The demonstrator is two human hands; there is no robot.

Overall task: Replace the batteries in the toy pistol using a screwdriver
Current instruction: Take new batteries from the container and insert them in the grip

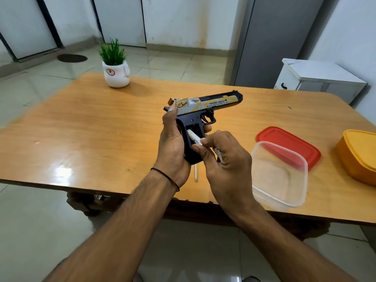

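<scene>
My left hand (173, 145) grips the black grip of the toy pistol (205, 104), a gold-and-black gun held above the table with its barrel pointing right. The battery compartment in the grip stands uncovered. My right hand (225, 159) pinches a white battery (193, 137) between thumb and forefinger, its far end inside the compartment. A second battery (218, 154) is tucked under the other fingers of that hand. The thin metal shaft of the screwdriver (195, 173) lies on the table below the pistol, its handle hidden behind my hands.
A clear plastic container (282, 176) sits at the table's near right edge, with its red lid (289, 147) behind it. An orange container (358, 155) is at far right. A potted plant (116, 66) stands at the back left of the wooden table (81, 129).
</scene>
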